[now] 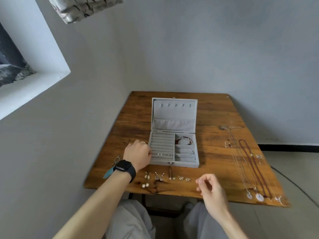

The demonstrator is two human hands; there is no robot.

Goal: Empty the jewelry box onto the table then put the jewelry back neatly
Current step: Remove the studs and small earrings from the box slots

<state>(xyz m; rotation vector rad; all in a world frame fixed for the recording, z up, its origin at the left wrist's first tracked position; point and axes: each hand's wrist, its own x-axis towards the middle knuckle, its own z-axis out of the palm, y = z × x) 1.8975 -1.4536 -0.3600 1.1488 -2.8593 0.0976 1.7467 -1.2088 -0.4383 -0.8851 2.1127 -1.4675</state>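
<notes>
Box (186,164) sat open mid-counter (212,152), bracelets (183,140) in its right compartments, a few small pieces in the ring rows. Your left hand (138,155), with a watch (124,168) on the wrist, was at the box's left wall, fingers curled over the rim; can't tell if it held anything. Your right hand (210,188) hovered over the counter's near edge, thumb and forefinger pinching a tiny silver piece (198,179). Earrings (162,176) were lined up in front of the box and necklaces (250,166) were laid out well to the right.
</notes>
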